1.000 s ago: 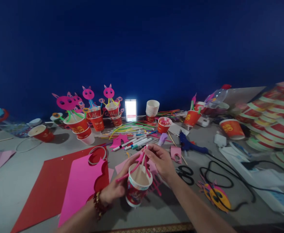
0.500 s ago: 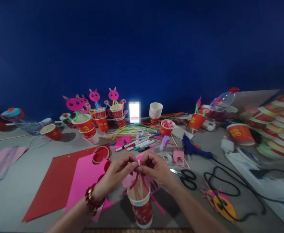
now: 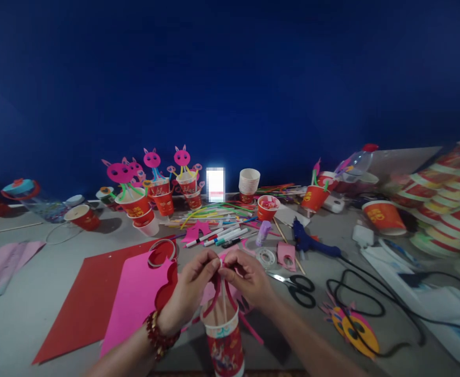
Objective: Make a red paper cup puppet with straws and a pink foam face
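A red printed paper cup [image 3: 225, 350] stands upright at the front of the table, below my hands. Out of its mouth rise a thin white stick [image 3: 224, 303] and dark red pipe cleaners [image 3: 213, 305] that bow outward on either side. My left hand [image 3: 194, 287], with a beaded bracelet at the wrist, pinches the top of the pipe cleaners. Fingertip to fingertip with it, my right hand [image 3: 250, 278] pinches at the same spot, beside the stick's tip. The fingers partly hide the join. Pink paper pieces lie behind the cup, and pink strips stick out at its sides.
Scissors [image 3: 303, 290], a blue glue gun [image 3: 312, 241] and its black cord lie to the right. Red card [image 3: 76, 309] and pink sheet [image 3: 131, 293] spread at left. Markers [image 3: 222, 235] and finished cup figures [image 3: 133, 204] stand further back. A leaning cup stack [image 3: 450, 204] is far right.
The camera view has shifted slightly, so the cup and hands appear a little lower and further left. Both hands keep their pinch at the top of the pipe cleaners, with only small finger movement.
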Action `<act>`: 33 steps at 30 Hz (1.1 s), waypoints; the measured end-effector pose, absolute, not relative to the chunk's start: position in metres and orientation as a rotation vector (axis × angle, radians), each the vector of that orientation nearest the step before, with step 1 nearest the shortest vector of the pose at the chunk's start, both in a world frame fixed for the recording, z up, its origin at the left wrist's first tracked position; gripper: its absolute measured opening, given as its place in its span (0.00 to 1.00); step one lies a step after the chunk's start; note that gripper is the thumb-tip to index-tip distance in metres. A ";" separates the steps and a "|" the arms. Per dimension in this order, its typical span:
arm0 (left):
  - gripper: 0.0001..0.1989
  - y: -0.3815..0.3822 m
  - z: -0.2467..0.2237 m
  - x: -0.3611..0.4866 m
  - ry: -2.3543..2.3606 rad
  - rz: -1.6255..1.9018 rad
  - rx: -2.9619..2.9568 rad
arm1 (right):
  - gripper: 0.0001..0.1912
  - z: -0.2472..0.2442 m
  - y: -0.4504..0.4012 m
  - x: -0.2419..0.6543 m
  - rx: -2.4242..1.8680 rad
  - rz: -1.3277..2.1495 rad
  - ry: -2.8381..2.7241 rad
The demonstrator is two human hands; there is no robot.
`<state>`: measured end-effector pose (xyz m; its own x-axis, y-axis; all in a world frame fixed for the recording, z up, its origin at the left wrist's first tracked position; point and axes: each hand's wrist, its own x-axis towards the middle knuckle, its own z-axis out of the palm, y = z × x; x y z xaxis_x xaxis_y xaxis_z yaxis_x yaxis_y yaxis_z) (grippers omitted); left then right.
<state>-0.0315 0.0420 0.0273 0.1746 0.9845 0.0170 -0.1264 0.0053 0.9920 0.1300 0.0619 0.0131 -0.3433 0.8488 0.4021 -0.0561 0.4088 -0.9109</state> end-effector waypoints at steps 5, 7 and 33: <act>0.13 0.038 0.025 -0.036 0.995 1.098 1.237 | 0.16 0.015 0.063 0.131 -0.767 1.168 -1.657; 0.11 0.037 0.024 -0.040 1.005 1.084 1.352 | 0.17 0.016 0.064 0.131 -0.782 1.206 -1.648; 0.14 0.040 0.029 -0.040 0.893 0.920 0.866 | 0.15 0.008 0.062 0.132 -0.663 0.700 -2.003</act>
<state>-0.0403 0.0403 0.0287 0.3293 0.9100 -0.2519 -0.2789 0.3486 0.8948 0.1322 0.0619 0.0084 -0.4642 0.6823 0.5648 0.1820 0.6975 -0.6931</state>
